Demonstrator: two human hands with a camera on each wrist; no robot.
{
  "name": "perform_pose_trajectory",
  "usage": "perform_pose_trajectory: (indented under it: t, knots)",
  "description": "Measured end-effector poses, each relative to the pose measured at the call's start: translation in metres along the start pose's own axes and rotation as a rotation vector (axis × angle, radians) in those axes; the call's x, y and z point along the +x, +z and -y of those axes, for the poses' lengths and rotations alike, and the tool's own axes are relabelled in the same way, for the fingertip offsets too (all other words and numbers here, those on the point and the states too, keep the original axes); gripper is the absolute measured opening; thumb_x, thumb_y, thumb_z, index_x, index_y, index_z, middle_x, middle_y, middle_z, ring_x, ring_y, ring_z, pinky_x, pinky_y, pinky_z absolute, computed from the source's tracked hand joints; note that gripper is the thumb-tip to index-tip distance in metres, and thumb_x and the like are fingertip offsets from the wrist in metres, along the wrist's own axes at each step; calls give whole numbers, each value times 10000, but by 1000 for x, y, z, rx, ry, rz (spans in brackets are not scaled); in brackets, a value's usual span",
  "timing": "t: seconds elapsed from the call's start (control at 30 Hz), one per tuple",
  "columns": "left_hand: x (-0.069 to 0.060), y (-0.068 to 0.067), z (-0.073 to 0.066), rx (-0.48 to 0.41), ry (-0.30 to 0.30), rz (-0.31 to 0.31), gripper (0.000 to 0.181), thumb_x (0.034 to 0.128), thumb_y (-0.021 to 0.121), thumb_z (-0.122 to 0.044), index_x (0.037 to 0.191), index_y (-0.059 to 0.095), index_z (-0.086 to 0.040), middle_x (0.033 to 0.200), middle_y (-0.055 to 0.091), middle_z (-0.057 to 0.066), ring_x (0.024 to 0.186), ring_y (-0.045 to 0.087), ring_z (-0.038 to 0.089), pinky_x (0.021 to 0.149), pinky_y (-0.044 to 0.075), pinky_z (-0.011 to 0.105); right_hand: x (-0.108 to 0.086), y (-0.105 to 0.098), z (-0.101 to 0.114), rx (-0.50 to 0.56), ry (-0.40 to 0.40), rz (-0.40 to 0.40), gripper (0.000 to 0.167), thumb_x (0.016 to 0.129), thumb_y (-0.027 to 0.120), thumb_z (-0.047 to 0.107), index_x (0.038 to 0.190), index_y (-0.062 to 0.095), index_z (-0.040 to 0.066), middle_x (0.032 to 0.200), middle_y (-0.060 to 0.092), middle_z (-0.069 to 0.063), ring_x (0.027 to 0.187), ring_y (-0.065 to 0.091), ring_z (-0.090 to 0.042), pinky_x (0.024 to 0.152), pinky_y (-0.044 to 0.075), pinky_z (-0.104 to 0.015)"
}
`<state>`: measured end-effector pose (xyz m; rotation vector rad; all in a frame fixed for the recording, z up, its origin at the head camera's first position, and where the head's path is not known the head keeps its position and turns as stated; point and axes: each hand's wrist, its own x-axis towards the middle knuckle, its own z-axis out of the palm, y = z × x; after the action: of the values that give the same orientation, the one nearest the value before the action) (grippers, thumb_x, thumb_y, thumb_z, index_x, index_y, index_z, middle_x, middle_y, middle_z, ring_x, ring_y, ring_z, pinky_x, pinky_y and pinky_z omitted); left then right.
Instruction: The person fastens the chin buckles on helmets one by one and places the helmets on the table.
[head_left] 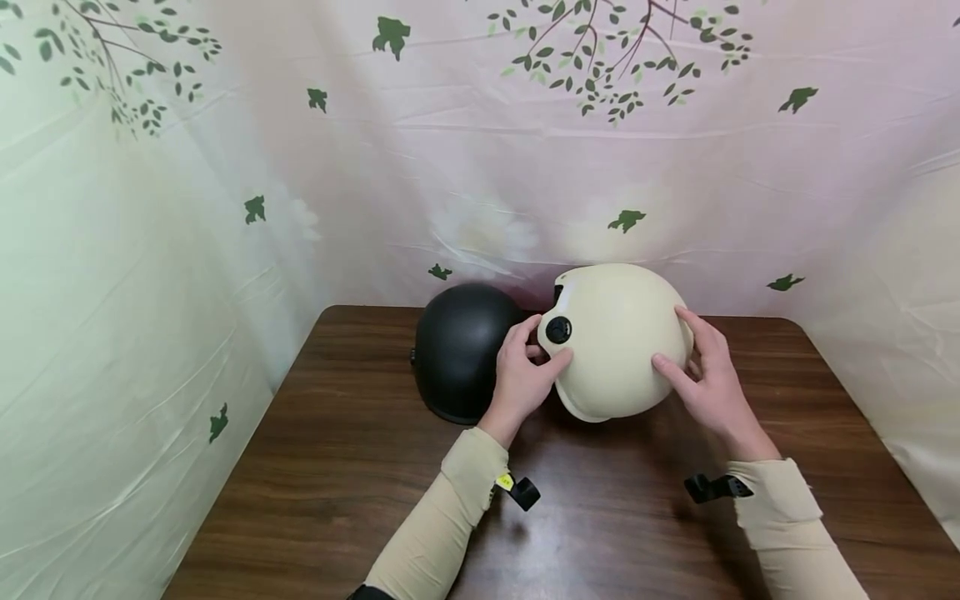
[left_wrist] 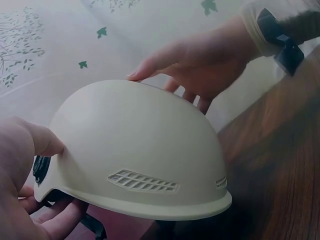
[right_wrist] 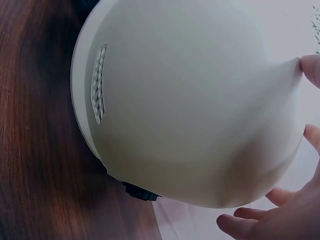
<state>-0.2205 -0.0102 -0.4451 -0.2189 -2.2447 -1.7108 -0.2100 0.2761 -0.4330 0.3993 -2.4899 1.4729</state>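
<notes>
A cream helmet (head_left: 618, 342) is tilted on its side at the back of the wooden table, its crown toward the right. My left hand (head_left: 521, 371) grips its rim beside a round black knob (head_left: 558, 330); in the left wrist view the thumb presses the shell and the fingers go under the edge. My right hand (head_left: 708, 379) holds the crown from the right, thumb and fingers spread over the dome. A vent grille (left_wrist: 142, 181) shows near the rim, and a dark strap (left_wrist: 94, 226) hangs below. Left of it stands a black helmet (head_left: 465, 350), partly behind my left hand.
The dark wooden table (head_left: 337, 467) carries both helmets near its back edge. A pale curtain (head_left: 337, 167) printed with leaves and birds hangs behind and on both sides. Small black cameras (head_left: 525, 493) are strapped at the wrists over cream sleeves.
</notes>
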Motion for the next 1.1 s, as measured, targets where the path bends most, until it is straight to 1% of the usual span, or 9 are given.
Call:
perform_pose_trajectory:
  t: [0.03,0.17,0.27,0.43,0.53,0.6,0.8,0.93,1.1]
  knots:
    - [2,3,8,22,31,-9,621,925,815,-300,1487,642,-99,1376,661,102,875,746,176,828,644,299,0,0,0,-1,-1,-5,847,1042,717,140,1750,259,223,1752,158,-241,1584,216,-513,1099,307,-896]
    - [3,7,16,48,101,-15,579,941,791,-349,1475,669,-160,1303,668,82,816,701,107,782,604,227,-1,-1,1,-21,-3,-8,849,1038,724,141,1748,264,217,1746,173,-248,1581,211,-513,1076,312,-910]
    - [-3,0,-4,-2,45,35,637,920,816,-340,1516,652,-186,1376,609,110,863,654,96,807,599,221,-1,-3,2,-47,0,-6,855,1034,733,153,1748,266,214,1747,186,-249,1584,205,-512,1062,317,-918]
    - [-11,2,-19,1,-92,93,748,889,856,-346,1573,603,-178,1538,445,115,935,589,170,801,547,206,-3,-4,6,-109,-19,-33,842,1005,764,157,1726,331,191,1717,241,-263,1555,239,-481,1038,383,-899]
    - [-15,6,-16,17,-129,110,755,888,865,-376,1565,609,-162,1540,433,95,959,583,192,823,523,216,-4,-4,9,-156,-34,-56,804,993,771,185,1701,389,184,1689,274,-290,1541,263,-480,1016,406,-853]
    - [-16,8,-12,16,-139,115,745,895,863,-394,1559,615,-165,1517,449,90,961,576,193,845,514,228,-5,-3,10,-180,-36,-64,783,994,768,211,1690,412,181,1680,287,-307,1536,280,-497,1000,380,-828]
    - [-20,11,-5,6,-144,121,760,933,828,-412,1601,547,-186,1545,478,108,990,592,143,915,539,246,-6,-3,7,-210,0,-48,760,1020,738,279,1695,401,184,1697,253,-320,1501,310,-569,1030,349,-856]
    - [-24,12,0,1,-162,138,738,949,809,-429,1602,520,-243,1546,512,110,1013,594,152,905,554,272,-7,-1,1,-227,11,-20,748,1033,716,306,1698,395,180,1697,237,-330,1493,290,-602,1045,328,-851]
    - [-28,13,4,-10,-201,160,720,938,816,-448,1582,528,-305,1525,524,89,953,583,180,851,542,292,-8,0,-3,-226,0,-13,754,1016,742,293,1685,418,171,1687,240,-331,1507,279,-583,1052,323,-829]
